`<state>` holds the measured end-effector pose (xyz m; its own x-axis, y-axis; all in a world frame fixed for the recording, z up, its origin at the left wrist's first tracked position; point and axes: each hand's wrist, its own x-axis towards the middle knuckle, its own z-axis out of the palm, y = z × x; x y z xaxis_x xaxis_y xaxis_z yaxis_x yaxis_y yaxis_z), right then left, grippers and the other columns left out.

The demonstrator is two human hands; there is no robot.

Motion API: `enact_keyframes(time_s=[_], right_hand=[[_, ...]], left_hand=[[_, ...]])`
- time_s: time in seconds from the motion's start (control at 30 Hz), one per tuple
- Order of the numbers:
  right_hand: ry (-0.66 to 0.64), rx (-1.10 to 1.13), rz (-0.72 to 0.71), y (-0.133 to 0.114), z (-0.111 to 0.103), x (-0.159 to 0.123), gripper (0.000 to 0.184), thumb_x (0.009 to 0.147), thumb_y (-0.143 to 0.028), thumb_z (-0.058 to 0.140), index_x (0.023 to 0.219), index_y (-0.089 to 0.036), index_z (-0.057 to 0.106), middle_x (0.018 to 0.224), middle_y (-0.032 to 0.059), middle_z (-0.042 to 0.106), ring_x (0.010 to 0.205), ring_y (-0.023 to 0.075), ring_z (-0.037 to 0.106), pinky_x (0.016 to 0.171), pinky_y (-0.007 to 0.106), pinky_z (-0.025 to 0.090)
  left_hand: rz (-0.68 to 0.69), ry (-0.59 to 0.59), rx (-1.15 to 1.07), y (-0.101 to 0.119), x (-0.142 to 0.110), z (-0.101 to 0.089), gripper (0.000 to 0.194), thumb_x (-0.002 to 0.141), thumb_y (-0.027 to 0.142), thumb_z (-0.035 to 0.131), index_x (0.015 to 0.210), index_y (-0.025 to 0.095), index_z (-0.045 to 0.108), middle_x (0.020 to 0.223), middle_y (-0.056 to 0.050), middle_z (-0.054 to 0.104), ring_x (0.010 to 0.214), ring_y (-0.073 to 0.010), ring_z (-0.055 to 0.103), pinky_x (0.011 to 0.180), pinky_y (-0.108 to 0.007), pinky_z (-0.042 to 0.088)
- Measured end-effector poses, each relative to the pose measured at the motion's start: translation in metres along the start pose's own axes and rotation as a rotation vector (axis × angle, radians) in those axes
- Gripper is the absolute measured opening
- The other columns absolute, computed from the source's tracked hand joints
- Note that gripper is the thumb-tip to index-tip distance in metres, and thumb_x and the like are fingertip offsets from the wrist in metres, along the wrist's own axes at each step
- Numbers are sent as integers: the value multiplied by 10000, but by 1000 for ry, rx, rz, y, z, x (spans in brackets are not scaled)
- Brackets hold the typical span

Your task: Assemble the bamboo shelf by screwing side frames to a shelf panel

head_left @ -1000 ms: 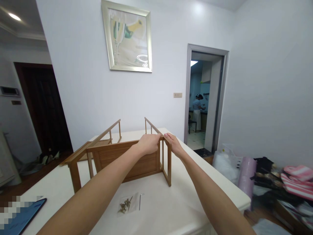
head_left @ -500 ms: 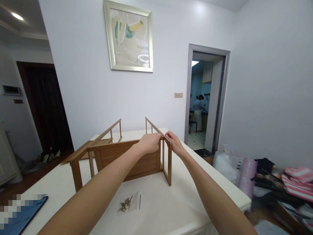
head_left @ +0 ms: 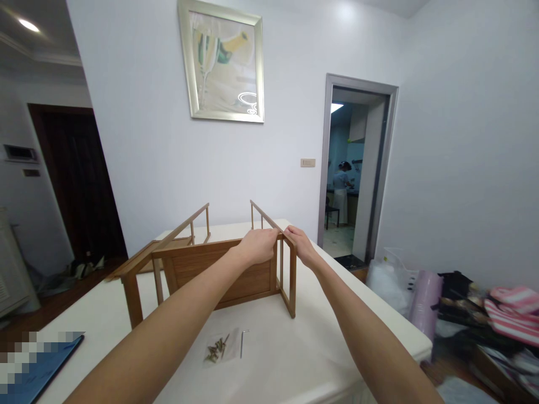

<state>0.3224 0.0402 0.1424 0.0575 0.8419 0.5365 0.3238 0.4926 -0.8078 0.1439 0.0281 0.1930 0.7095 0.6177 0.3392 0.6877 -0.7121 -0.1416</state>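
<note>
- Reference: we locate all items from the wooden panel [head_left: 248, 280], which stands upright on its long edge over the white tabletop [head_left: 320, 348].
- Left hand [head_left: 257, 247]: we clasp the panel's top edge at its right end, fingers curled over; the fingertips are hidden.
- Right hand [head_left: 300, 244]: we grasp the upper rail of the right side frame [head_left: 293, 275], just beside the panel's upper right corner. Only a narrow gap separates our hands.
- Side frames: the right one adjoins the panel's right end; the left side frame [head_left: 133, 297] adjoins its left end. Both long rails extend behind the panel, toward the wall [head_left: 286, 191].
- Right of the panel: a strip of bare tabletop runs to the slanting right edge, giving us room on that side. A lilac roll [head_left: 426, 300] stands past this edge.
- In front of the panel: a clear bag of screws [head_left: 217, 349] and a hex key [head_left: 242, 343] lie near each other, limiting the room there.
- Left front of the panel: we see a dark-edged screen [head_left: 54, 373], well apart from it.
</note>
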Motion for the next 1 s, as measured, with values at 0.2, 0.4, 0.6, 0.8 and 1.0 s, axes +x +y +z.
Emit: enact_keyframes(time_s=[0.2, 0.4, 0.6, 0.8, 1.0], right_hand=[[18, 28, 72, -3, 1, -1, 306, 774, -472, 526, 643, -227, 397, 609, -37, 406, 614, 140, 361, 574, 277, 325], [60, 51, 93, -10, 1, -10, 333, 805, -501, 560, 655, -228, 442, 557, -35, 419, 575, 138, 370, 514, 272, 309], [165, 149, 101, 12, -1, -21, 412, 795, -613, 601, 760, -202, 588, 625, -28, 493, 557, 126, 441, 484, 247, 359], [433, 204, 92, 32, 17, -47, 559, 808, -725, 509, 794, -177, 618, 652, 2, 526, 552, 123, 460, 465, 241, 373], [453, 215, -8, 41, 25, -65, 598, 845, -746, 397, 877, -193, 621, 815, 45, 586, 739, 171, 551, 589, 276, 459]], left_hand=[[30, 125, -46, -3, -2, 7, 316, 882, 131, 439, 1182, 182, 522, 1074, -124, 681, 953, -268, 648, 766, -371, 476], [-1, 391, 46, 7, -22, 5, 152, 863, 157, 531, 1003, 152, 591, 1031, -140, 633, 1030, -279, 576, 873, -429, 442], [-78, 841, -49, -1, -86, -6, 216, 869, 165, 567, 1084, 175, 574, 1095, -122, 634, 1098, -240, 558, 979, -429, 431], [-480, 1252, -207, -68, -168, -43, 121, 869, 230, 576, 970, 177, 617, 1006, -75, 636, 1002, -215, 584, 915, -402, 470], [-782, 1358, -1003, -156, -211, -19, 340, 823, 511, 590, 872, 177, 629, 903, -50, 663, 894, -183, 622, 782, -305, 479]])
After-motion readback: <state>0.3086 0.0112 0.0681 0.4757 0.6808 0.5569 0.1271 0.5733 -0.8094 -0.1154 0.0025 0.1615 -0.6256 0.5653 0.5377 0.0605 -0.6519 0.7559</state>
